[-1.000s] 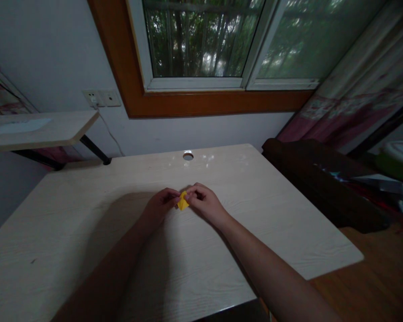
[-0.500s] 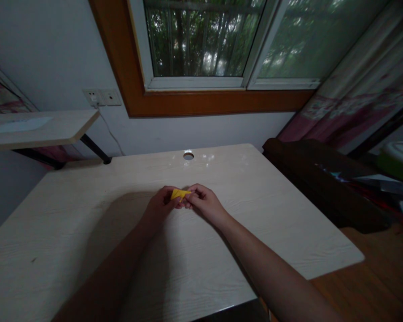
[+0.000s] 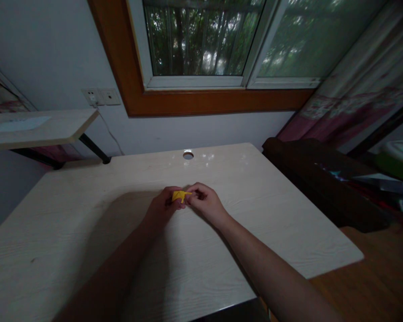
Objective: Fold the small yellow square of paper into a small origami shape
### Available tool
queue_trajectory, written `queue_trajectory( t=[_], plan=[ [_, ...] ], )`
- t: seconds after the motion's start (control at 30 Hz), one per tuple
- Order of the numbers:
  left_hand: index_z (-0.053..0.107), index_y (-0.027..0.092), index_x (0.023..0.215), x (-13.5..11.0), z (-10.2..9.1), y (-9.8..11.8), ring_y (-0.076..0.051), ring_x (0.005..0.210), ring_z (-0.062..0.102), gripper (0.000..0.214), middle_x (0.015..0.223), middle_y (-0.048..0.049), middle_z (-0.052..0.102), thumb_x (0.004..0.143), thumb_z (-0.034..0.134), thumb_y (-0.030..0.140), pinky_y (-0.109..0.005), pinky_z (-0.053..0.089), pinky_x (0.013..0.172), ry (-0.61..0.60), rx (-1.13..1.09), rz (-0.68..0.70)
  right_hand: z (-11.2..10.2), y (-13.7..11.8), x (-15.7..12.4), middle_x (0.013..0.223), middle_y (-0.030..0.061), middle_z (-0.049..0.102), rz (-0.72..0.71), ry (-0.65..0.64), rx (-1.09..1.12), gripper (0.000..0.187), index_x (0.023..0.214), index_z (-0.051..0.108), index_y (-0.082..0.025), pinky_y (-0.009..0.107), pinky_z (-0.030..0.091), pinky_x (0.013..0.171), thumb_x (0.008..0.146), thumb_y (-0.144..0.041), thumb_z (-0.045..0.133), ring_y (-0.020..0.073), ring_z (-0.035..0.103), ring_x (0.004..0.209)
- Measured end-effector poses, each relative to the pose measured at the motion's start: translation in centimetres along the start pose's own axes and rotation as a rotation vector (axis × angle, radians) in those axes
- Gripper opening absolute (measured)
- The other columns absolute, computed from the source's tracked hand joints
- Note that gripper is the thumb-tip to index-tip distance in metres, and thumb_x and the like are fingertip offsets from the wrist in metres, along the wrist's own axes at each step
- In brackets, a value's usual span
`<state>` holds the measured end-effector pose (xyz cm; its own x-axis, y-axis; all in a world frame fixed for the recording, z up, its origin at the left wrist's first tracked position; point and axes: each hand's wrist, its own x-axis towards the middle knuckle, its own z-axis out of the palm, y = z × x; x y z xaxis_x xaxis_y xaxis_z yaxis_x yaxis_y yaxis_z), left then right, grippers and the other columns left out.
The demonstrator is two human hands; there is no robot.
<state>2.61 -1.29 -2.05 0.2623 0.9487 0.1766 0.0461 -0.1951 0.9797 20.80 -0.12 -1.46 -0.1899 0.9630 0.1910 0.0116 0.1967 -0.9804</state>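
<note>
My left grip point(image 3: 163, 206) and my right grip point(image 3: 204, 203) meet fingertip to fingertip over the middle of the worktop point(image 3: 272, 214). Both are pinching the same small piece of yellow folded paper point(image 3: 178, 195). My left fingers curl around its left end. My right thumb and forefinger nip its pointed right end. The paper sits between the two grips, low over the pale wood-grain surface; whether it touches the wood I cannot tell. Its folds are too small to make out. My forearms run back toward me across the worktop, and a broad shadow lies under and to the left of them.

Past the grips, near the far edge, is a round cable hole point(image 3: 188, 155) with a bright ring. On the white wall behind it is a double wall socket point(image 3: 101, 96) with a thin cable point(image 3: 112, 134) hanging from it; any marking there is too small to read. To the left, a second pale board point(image 3: 40, 127) stands higher on black supports. Above is a white-framed window point(image 3: 201, 40) in a brown wooden surround, with bars and trees beyond the glass. To the right hangs a pink patterned curtain point(image 3: 349, 89), and a dark wooden piece of furniture point(image 3: 315, 179) stands just beside the worktop.
</note>
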Motion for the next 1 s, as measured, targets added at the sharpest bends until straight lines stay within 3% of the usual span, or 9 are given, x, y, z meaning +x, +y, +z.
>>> queue_trajectory(
  t=[0.23,0.47,0.77,1.0],
  plan=[
    [0.058,0.021,0.106,-0.3,-0.2,0.6,-0.016,0.072,0.070,0.028,0.093,-0.0040,0.070,0.082,0.065,0.035,-0.028,0.057,0.067,0.054,0.141,0.015,0.1,-1.4,-0.4,0.083,0.0038,0.062,-0.171,-0.011,-0.086,0.009,0.083,0.069,-0.020,0.025,0.049,0.063,0.081,-0.028,0.066,0.0144,0.060,0.072],
    [0.062,0.024,0.105,-0.6,-0.1,0.5,-0.016,0.075,0.070,0.025,0.095,-0.0021,0.072,0.081,0.065,0.027,-0.026,0.057,0.070,0.094,0.352,0.144,0.0,-2.2,-0.7,0.086,0.0044,0.062,-0.254,-0.023,-0.092,0.008,0.088,0.070,-0.022,0.029,0.051,0.069,0.083,-0.021,0.064,0.0162,0.062,0.079],
    [0.054,0.021,0.107,-0.7,0.0,0.6,-0.018,0.077,0.073,0.022,0.089,-0.0039,0.073,0.087,0.059,0.027,-0.030,0.060,0.071,0.024,0.241,0.157,-0.1,-1.9,-0.6,0.083,0.0040,0.064,-0.312,0.028,-0.113,0.007,0.085,0.072,-0.022,0.030,0.050,0.071,0.083,-0.021,0.066,0.0163,0.061,0.079],
    [0.053,0.020,0.108,-0.7,-0.2,0.5,-0.017,0.081,0.073,0.023,0.101,-0.0069,0.070,0.088,0.058,0.029,-0.030,0.061,0.069,0.083,0.337,0.223,-0.1,-2.2,-0.6,0.085,0.0043,0.065,-0.347,0.009,-0.024,0.008,0.087,0.073,-0.023,0.030,0.052,0.070,0.083,-0.021,0.067,0.0157,0.063,0.080]
  ],
)
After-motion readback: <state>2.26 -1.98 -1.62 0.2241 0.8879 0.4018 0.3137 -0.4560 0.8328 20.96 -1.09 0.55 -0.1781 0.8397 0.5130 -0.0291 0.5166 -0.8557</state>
